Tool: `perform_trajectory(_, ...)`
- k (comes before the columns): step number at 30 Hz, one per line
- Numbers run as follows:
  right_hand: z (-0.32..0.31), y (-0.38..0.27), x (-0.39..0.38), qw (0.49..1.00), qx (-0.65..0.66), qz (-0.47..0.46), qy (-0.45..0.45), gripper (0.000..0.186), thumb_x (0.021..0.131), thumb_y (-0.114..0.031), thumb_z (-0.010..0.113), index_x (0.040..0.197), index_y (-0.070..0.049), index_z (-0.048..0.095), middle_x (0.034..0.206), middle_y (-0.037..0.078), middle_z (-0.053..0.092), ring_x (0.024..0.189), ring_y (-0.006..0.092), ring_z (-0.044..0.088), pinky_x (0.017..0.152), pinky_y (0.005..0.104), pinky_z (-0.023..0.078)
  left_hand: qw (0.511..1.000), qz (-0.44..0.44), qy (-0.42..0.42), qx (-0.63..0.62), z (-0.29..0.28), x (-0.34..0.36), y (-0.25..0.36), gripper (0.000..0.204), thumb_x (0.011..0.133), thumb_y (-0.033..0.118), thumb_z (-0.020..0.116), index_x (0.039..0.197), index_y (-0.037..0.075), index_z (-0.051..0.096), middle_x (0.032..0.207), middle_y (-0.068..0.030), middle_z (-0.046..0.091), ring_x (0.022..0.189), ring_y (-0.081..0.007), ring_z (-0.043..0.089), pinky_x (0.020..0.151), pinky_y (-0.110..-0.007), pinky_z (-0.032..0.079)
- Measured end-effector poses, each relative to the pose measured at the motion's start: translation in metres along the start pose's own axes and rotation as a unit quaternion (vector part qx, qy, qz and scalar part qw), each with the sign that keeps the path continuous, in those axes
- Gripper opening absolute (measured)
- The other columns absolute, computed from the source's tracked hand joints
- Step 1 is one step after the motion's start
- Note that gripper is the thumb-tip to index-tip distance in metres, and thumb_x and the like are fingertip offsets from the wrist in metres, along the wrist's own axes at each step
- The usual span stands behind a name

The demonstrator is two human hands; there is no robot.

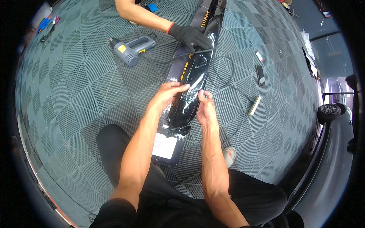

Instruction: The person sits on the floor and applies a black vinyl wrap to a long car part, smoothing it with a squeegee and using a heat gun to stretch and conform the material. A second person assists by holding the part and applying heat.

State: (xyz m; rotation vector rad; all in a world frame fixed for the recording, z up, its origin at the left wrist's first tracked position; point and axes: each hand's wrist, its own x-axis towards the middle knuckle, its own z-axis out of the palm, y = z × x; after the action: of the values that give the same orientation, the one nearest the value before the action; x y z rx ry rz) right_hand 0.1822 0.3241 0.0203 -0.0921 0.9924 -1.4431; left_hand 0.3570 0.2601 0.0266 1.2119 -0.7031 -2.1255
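Note:
A long glossy black strip (196, 76), its skin wrinkled like film at the near end, lies lengthwise on a long dark box (172, 146) with yellow lettering. My left hand (167, 95) is closed at the strip's left edge, thumb on top. On the opposite edge my right hand (206, 108) pinches the black film with thumb and curled fingers. Farther up, another person's hand in a dark glove (190, 37) with a red cuff presses on the strip. A cable passes across the strip just below that glove.
Left of the box lies a grey heat gun (131, 51) on the patterned tile floor (76, 98). To the right are a dark phone-like slab (260, 75), a small white-and-red item (259, 56) and a pale block (254, 106) by the looped cable. A dark car (330, 174) stands far right.

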Motion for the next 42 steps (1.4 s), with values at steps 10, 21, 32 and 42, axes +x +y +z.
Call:
perform_trajectory(10,0.000,-0.001,0.003,1.000,-0.013,0.022,-0.008,0.031,0.093,-0.007,0.069,0.113,-0.014,0.047,0.103,0.006,0.067,0.094,0.0166,0.065,0.086,0.0327,0.055,0.996,0.039,-0.024,-0.080,-0.014,0.036,0.016,0.027,0.089,0.022,0.076,0.109,0.004,0.069,0.097,-0.0070,0.072,0.083,-0.0162,0.068,0.076,-0.032,0.054)
perform_trajectory(21,-0.016,0.000,0.004,0.999,-0.039,0.006,-0.006,0.015,0.097,-0.015,0.065,0.108,-0.012,0.055,0.105,0.002,0.066,0.096,0.0165,0.065,0.088,0.0347,0.055,0.993,0.108,0.046,-0.009,-0.045,0.021,0.051,0.021,0.097,0.021,0.065,0.108,0.003,0.059,0.112,-0.0191,0.069,0.101,-0.0269,0.070,0.084,-0.040,0.060)
perform_trajectory(32,-0.003,0.003,0.003,1.000,-0.006,0.021,-0.011,0.024,0.093,-0.004,0.068,0.108,-0.013,0.051,0.100,0.005,0.068,0.093,0.0152,0.066,0.082,0.0303,0.057,0.999,0.018,-0.025,0.020,-0.011,0.030,0.021,0.026,0.098,0.027,0.065,0.111,0.005,0.067,0.096,-0.0040,0.071,0.081,-0.0134,0.067,0.072,-0.031,0.054)
perform_trajectory(42,-0.001,0.005,0.003,1.000,-0.022,0.009,0.007,0.032,0.090,0.002,0.069,0.110,-0.010,0.048,0.098,0.006,0.066,0.095,0.0138,0.063,0.090,0.0269,0.052,0.999,0.037,0.034,0.017,-0.013,0.027,0.027,0.017,0.089,0.021,0.077,0.096,0.008,0.069,0.085,0.0001,0.068,0.069,-0.0103,0.061,0.063,-0.027,0.049)
